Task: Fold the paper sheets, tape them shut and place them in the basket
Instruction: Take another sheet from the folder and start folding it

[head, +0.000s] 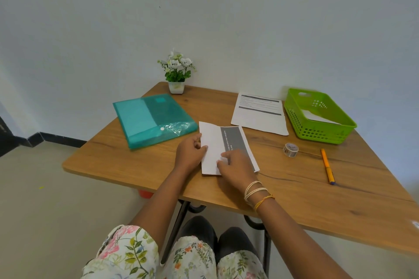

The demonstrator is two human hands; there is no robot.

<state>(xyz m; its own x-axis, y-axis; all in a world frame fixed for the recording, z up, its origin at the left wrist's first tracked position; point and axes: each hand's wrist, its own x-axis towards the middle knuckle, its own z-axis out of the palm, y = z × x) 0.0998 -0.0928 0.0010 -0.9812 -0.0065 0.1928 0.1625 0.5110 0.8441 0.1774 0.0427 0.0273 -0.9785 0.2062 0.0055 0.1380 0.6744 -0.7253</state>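
Teal folder (152,118) beside paper (213,142) — touching.

The right hand (235,166) covers the near corner of the folded sheet (213,142), and its printed lines are too small to read. The basket (317,133) wall hides most of the paper inside. The surface (294,199) runs off the right edge.
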